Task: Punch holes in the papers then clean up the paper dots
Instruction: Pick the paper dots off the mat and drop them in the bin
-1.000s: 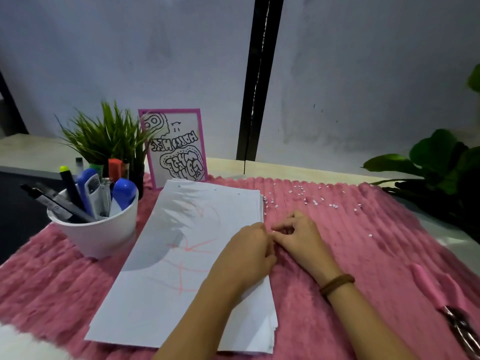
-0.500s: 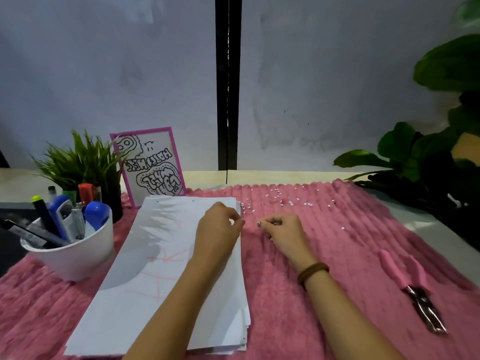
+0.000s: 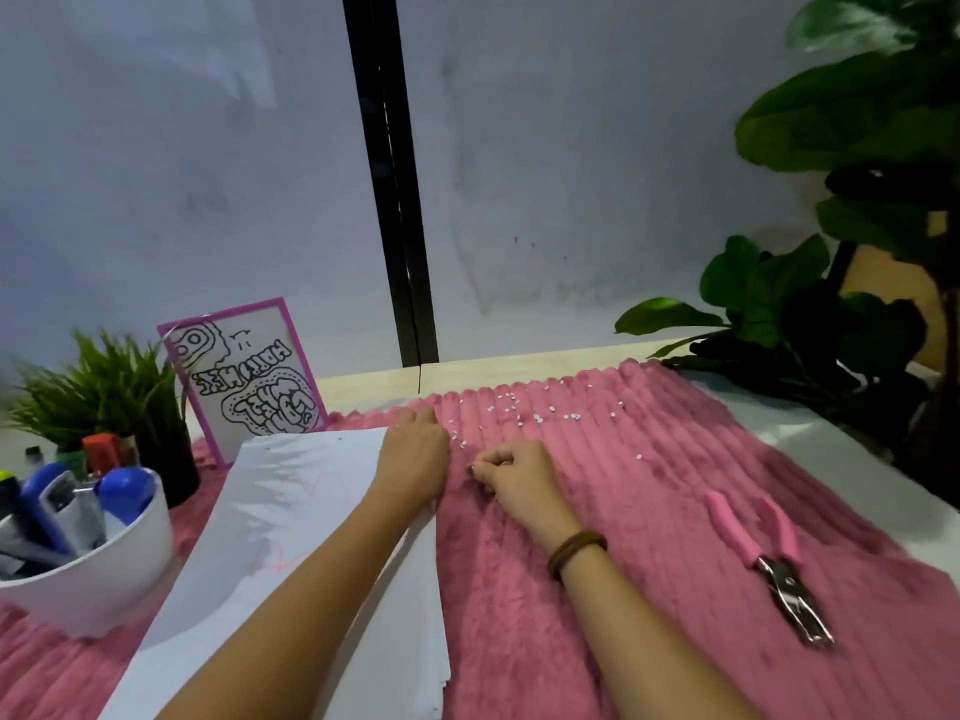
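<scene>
Into cleanup, seemingly; pinching paper dots (image 3: pixel 537 418) off mat (image 3: pixel 649 537) with right grip (image 3: pixel 511 472); resting left grip (image 3: pixel 415 459) on papers (image 3: pixel 291 511), closure impossible to tell; next, reaching far for scattered rest.

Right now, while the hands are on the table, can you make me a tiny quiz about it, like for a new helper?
1. Fill in: the left hand rests on the far ____ corner of the stack of white paper sheets, next to the right hand.
2. True or false: the pink-handled metal hole punch lies on the fluffy pink ribbed mat, with neither hand touching it.
3. Where do most of the tiny white paper dots lie? A) in the round white pen cup; B) on the mat beyond both hands; C) on top of the stack.
Key: 1 right; 2 true; 3 B.
</scene>
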`<state>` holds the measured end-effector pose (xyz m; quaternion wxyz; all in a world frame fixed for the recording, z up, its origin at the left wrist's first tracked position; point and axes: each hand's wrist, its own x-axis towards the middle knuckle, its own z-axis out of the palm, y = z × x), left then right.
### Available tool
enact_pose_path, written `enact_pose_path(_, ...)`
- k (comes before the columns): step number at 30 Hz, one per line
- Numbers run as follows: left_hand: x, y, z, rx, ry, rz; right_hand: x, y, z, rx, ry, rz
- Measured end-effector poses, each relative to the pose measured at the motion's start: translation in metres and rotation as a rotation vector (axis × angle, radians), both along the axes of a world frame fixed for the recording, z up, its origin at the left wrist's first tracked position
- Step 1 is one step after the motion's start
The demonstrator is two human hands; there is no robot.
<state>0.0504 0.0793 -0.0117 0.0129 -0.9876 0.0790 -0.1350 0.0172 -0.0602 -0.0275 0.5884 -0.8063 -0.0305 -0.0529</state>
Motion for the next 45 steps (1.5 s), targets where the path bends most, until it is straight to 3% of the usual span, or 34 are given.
enact_pose_path(2,-0.005,-0.004,-0.003,0.113,0.063,-0.003,-0.003,-0.002,0.004,0.057,0.03,-0.011)
enact_pose_path(4,-0.008,-0.004,0.001,0.088,0.107,-0.015,-0.01,-0.011,0.015,0.117,0.031,-0.044)
enact_pose_path(9,-0.006,-0.006,0.047,-0.561,-0.001,0.071,-0.053,-0.075,0.068,0.152,-0.145,-0.134)
enact_pose_path(12,-0.031,-0.045,0.066,-0.76,-0.084,-0.046,-0.097,-0.14,0.087,0.173,-0.28,-0.25)
enact_pose_path(15,-0.078,-0.115,0.071,-0.9,-0.05,-0.317,-0.154,-0.209,0.095,0.09,-0.375,-0.421)
enact_pose_path(19,-0.159,-0.219,0.044,-0.932,0.146,-0.739,-0.236,-0.286,0.077,-0.243,-0.312,-0.682)
enact_pose_path(21,-0.199,-0.267,0.022,-0.892,0.293,-0.911,-0.27,-0.317,0.051,-0.325,-0.183,-0.77)
enact_pose_path(24,-0.242,-0.325,-0.027,-0.681,0.65,-1.052,-0.31,-0.347,-0.004,-0.319,0.119,-0.792)
enact_pose_path(26,-0.258,-0.354,-0.067,-0.583,0.844,-1.015,-0.328,-0.359,-0.044,-0.268,0.235,-0.796)
enact_pose_path(30,-0.27,-0.391,-0.133,-0.489,0.967,-0.788,-0.344,-0.369,-0.12,-0.163,0.409,-0.841)
enact_pose_path(36,-0.252,-0.407,-0.192,-0.448,1.073,-0.519,-0.334,-0.369,-0.194,-0.05,0.604,-0.9)
enact_pose_path(42,-0.244,-0.41,-0.213,-0.455,1.111,-0.473,-0.317,-0.379,-0.226,-0.039,0.739,-0.773)
enact_pose_path(45,-0.246,-0.412,-0.221,-0.523,1.079,-0.408,-0.308,-0.384,-0.237,-0.052,0.753,-0.847)
